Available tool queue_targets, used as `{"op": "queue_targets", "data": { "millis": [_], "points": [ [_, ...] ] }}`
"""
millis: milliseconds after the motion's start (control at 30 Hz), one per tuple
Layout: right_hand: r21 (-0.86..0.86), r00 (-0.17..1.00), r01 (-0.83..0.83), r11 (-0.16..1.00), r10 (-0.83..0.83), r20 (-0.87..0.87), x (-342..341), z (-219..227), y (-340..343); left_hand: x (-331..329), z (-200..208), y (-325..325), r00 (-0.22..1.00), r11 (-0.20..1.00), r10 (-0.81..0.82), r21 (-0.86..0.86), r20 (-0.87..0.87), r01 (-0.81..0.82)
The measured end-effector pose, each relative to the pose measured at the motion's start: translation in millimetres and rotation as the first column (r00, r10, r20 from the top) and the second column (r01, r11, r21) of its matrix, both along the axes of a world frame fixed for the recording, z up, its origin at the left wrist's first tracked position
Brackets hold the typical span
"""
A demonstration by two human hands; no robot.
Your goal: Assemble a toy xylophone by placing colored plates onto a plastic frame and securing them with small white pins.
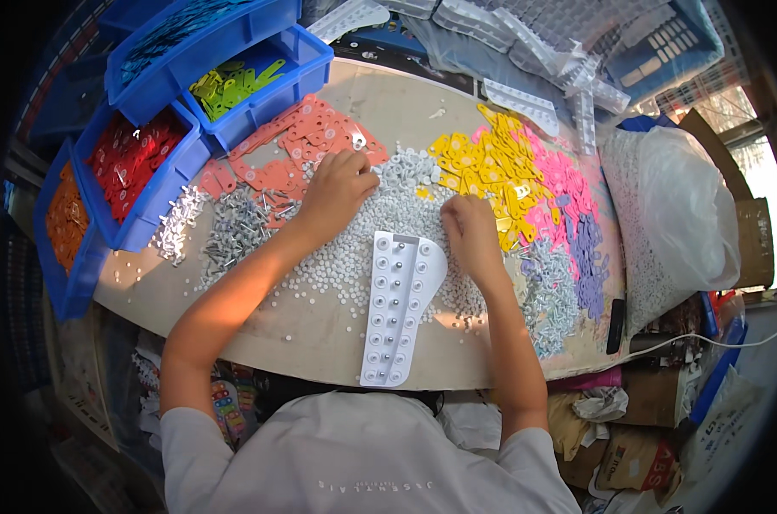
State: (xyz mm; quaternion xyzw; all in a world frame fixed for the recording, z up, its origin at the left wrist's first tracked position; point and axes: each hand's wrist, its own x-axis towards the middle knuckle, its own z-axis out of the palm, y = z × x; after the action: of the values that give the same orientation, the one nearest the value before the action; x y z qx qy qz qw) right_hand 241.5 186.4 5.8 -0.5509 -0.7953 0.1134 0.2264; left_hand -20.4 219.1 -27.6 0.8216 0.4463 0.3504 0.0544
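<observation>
A white plastic jig tray (399, 308) with rows of round sockets lies on the table before me, small metal pins standing in some sockets. My left hand (335, 190) rests curled on the heap of small white round caps (354, 257), next to the salmon-pink flat tags (298, 146). My right hand (467, 231) presses fingers-down into the same white heap just right of the tray's top, beside the yellow tags (483, 167). I cannot tell whether either hand pinches a cap.
Silver screws (234, 227) lie left of the heap, more screws (547, 295) right. Pink tags (564, 184) and purple tags (587, 248) lie beyond. Blue bins (148, 197) hold red, orange, green pieces. Stacked white trays (525, 34) at back; a white bag (688, 214) right.
</observation>
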Motion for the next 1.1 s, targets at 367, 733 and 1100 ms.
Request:
{"op": "queue_targets", "data": {
  "millis": [367, 733, 1100],
  "points": [
    [0.207, 1.000, 0.029, 0.978, -0.029, -0.007, -20, -28, 60, 0, 27, -26, 0.962, 0.972, 0.035, -0.233, 0.269, 0.030],
    [-0.035, 0.935, -0.005, 0.999, -0.007, -0.355, -18, 18, -22, 1, 26, -79, 0.906, 0.857, -0.193, -0.385, 0.376, 0.343],
    [-0.211, 0.940, -0.068, 0.975, -0.008, -0.340, -22, 12, -77, 16, 19, -91, 0.909, 0.819, 0.002, -0.522, 0.417, 0.238]
  ]
}}
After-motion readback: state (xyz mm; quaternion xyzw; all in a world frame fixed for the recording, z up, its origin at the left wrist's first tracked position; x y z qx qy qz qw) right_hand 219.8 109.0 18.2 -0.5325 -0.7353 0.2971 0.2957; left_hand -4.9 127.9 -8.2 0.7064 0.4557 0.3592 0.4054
